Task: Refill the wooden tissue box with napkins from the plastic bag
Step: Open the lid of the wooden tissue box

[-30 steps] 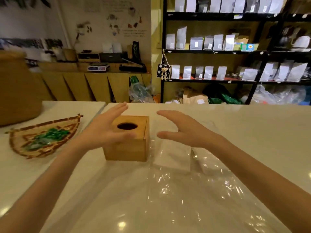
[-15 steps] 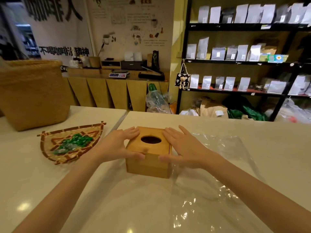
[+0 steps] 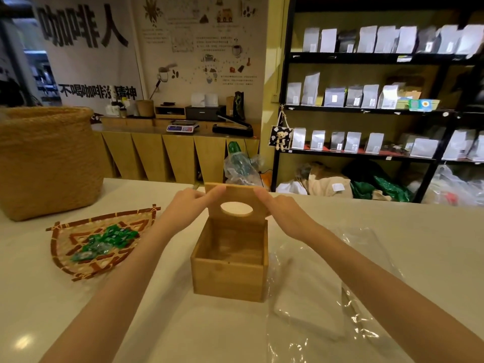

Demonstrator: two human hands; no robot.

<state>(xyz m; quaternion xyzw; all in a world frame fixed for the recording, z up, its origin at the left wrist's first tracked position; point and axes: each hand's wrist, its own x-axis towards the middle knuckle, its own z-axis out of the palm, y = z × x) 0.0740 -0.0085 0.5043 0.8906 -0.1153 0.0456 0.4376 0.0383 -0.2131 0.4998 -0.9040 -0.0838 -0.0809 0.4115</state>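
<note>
Two hands are on the lid, one at each side. Starting from the left, we see a tall woven basket on the white counter, then a flat woven tray holding green wrapped sweets. Next, our left hand pinches the left edge of the lid, which stands raised at the back of the wooden tissue box. We can see the box interior is bare wood. Our right hand pinches the lid's right edge. Just beside the box on the right lies the clear plastic bag, with a white stack of napkins inside it.
</note>
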